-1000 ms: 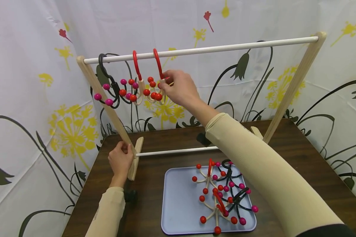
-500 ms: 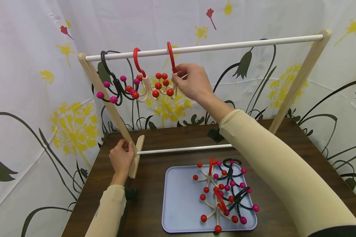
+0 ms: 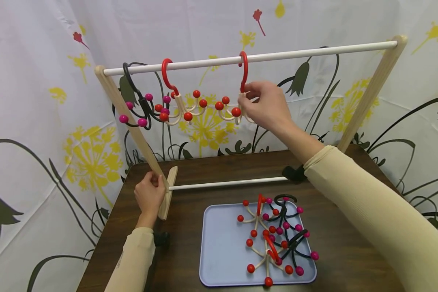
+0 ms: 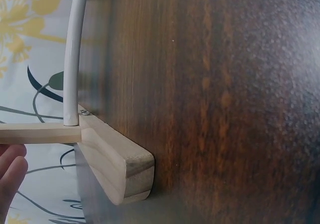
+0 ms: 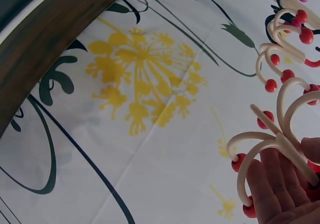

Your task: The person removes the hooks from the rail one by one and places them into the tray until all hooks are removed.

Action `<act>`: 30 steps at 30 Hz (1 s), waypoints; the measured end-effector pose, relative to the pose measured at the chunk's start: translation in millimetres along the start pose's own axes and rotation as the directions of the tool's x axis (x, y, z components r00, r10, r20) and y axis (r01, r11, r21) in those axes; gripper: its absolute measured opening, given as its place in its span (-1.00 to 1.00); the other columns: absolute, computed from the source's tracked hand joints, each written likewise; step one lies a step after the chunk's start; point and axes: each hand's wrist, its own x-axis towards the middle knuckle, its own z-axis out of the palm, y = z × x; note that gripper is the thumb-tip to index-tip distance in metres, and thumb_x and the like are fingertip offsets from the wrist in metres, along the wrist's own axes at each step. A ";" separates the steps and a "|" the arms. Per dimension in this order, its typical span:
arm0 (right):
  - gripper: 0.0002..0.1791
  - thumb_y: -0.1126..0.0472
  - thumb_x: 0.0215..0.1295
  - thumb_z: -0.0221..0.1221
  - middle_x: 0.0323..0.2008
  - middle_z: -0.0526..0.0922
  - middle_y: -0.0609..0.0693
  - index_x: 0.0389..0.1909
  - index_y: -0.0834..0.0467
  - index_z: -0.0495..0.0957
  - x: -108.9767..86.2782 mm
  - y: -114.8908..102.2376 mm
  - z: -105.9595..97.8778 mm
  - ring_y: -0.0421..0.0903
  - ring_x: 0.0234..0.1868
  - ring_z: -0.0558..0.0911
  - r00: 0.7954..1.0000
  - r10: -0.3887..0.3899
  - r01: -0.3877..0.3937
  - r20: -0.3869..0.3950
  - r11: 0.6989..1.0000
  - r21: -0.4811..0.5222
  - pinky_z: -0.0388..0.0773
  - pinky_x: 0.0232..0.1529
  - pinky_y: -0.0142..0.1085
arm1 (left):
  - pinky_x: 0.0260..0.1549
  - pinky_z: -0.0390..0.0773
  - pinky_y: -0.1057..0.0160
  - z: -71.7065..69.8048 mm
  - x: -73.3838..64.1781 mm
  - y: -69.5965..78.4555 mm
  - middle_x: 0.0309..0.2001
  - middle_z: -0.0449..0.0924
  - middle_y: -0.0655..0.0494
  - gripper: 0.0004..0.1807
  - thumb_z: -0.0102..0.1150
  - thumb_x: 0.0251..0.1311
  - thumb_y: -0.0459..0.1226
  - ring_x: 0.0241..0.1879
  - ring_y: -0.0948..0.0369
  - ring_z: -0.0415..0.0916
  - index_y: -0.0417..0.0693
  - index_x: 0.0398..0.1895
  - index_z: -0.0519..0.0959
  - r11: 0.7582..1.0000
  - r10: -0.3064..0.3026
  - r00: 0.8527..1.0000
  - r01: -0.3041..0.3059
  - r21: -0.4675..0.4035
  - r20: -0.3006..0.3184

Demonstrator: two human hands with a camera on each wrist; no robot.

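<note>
The left hand [image 3: 149, 195] is low down. Its thumb and fingers pinch the left post [image 3: 138, 138], a wooden stick, just above its wooden foot [image 3: 165, 206]. Both stand on the brown desk [image 3: 182, 243]. Above the left hand, a black hanger [image 3: 145, 106] with pink balls hangs by its hook from the long white top bar [image 3: 204, 63]. Next to it, up and to the right of the left hand, a first red hanger [image 3: 179, 102] hangs on the bar too. It has a red hook, cream arms and red balls. A thin white low bar [image 3: 226, 185] runs to the right from near the left hand.

The two hands are well apart. A second red hanger [image 3: 245, 71] is just left of the right hand, with its hook over the top bar. The right hand [image 3: 268, 103] pinches it just under the red hook, and its red balls hang below the fingers. Below the right hand, a light blue tray [image 3: 219, 251] lies on the desk. Two more red hangers [image 3: 272, 248] and two more black hangers [image 3: 295, 239] lie crowded on its right side. The right post [image 3: 372, 93] stands far to the right of the right hand.
</note>
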 end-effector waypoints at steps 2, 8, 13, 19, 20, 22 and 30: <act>-0.67 0.09 0.33 0.16 -0.18 0.73 -0.01 0.03 0.14 0.64 -3.8 3.4 -6.6 -0.13 -0.20 0.70 1.000 0.011 -0.011 -0.007 1.000 0.008 0.50 -0.28 -0.27 | -0.41 0.47 -0.13 0.3 0.5 -0.1 -0.52 0.67 -0.06 -0.85 0.26 0.16 -0.27 -0.55 -0.02 0.60 -0.21 -0.37 0.62 1.000 0.003 1.000 -0.003 -0.001 0.000; -0.70 0.13 0.33 0.17 -0.20 0.73 0.01 0.00 0.17 0.65 -2.3 11.5 -22.0 -0.14 -0.25 0.70 1.000 -0.004 0.005 -0.026 0.999 0.033 0.49 -0.31 -0.31 | -0.41 0.47 -0.13 0.8 -0.8 -2.1 -0.52 0.67 -0.07 -0.86 0.27 0.16 -0.27 -0.56 -0.02 0.60 -0.20 -0.36 0.63 1.000 -0.011 1.000 0.011 -0.004 -0.009; -0.72 0.14 0.35 0.18 -0.17 0.73 0.04 -0.01 0.18 0.65 -2.4 13.7 -35.3 -0.11 -0.26 0.68 0.998 -0.018 0.021 -0.055 0.999 0.041 0.48 -0.30 -0.33 | -0.44 0.45 -0.13 2.1 -3.0 -2.5 -0.55 0.65 -0.07 -0.85 0.27 0.16 -0.27 -0.57 -0.03 0.58 -0.20 -0.37 0.63 1.000 -0.001 1.000 0.001 -0.003 -0.010; -0.70 0.12 0.32 0.20 -0.15 0.73 0.06 -0.02 0.19 0.65 -8.6 12.9 -47.8 -0.12 -0.22 0.70 0.998 -0.037 0.040 -0.044 0.998 0.054 0.52 -0.25 -0.33 | -0.44 0.44 -0.12 2.3 -3.0 -2.6 -0.55 0.64 -0.05 -0.86 0.29 0.14 -0.27 -0.57 -0.02 0.57 -0.19 -0.38 0.62 1.000 -0.015 1.000 0.015 -0.006 -0.007; -0.69 0.12 0.32 0.20 -0.15 0.74 0.06 -0.03 0.20 0.65 -10.7 13.5 -48.6 -0.12 -0.22 0.71 0.999 -0.040 0.042 -0.035 0.998 0.057 0.52 -0.25 -0.33 | -0.44 0.44 -0.12 2.2 -2.8 -2.4 -0.55 0.64 -0.05 -0.87 0.29 0.14 -0.27 -0.57 -0.02 0.56 -0.18 -0.38 0.62 1.000 -0.014 1.000 0.014 -0.007 -0.007; -0.70 0.13 0.30 0.22 -0.15 0.74 0.07 -0.04 0.22 0.65 -15.7 15.1 -47.6 -0.11 -0.21 0.72 0.999 -0.044 0.045 -0.012 0.996 0.071 0.53 -0.26 -0.34 | -0.44 0.44 -0.12 2.2 -1.9 -2.2 -0.56 0.64 -0.05 -0.87 0.30 0.13 -0.27 -0.57 -0.02 0.57 -0.18 -0.38 0.62 1.000 -0.010 1.000 0.010 -0.009 -0.008; -0.76 0.24 0.24 0.27 -0.20 0.72 0.02 -0.08 0.18 0.65 -47.8 17.4 -11.4 -0.10 -0.32 0.70 0.978 -0.080 0.063 0.194 0.994 0.091 0.54 -0.35 -0.27 | -0.45 0.44 -0.11 2.2 -0.1 -0.7 -0.56 0.64 -0.05 -0.87 0.29 0.12 -0.29 -0.58 -0.02 0.56 -0.21 -0.38 0.62 1.000 0.002 1.000 -0.002 -0.013 -0.021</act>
